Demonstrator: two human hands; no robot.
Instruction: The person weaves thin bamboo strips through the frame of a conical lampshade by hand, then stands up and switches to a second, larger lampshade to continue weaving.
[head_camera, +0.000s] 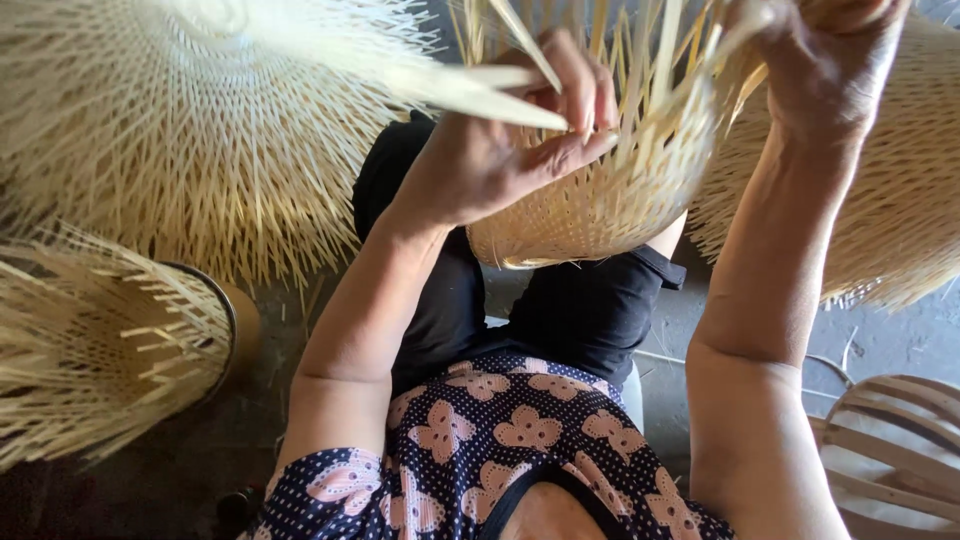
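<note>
- Upper left of the frame: a finished woven piece (190, 120) with loose splint ends lies aside.
- Centre top: my left hand (500, 150) pinches one flat bamboo strip (480, 92); the grip is clenched on it.
- Centre: the half-woven basket (600, 200) rests above my lap; I judge the weaving step is in hand, and next the strip must be threaded between the uprights.
- Upper right: my right hand (820, 70) clasps the basket rim.

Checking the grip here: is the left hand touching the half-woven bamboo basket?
Touching. The head view shows the left hand pinching a bamboo strip, its fingers pressed against the half-woven bamboo basket.
</note>
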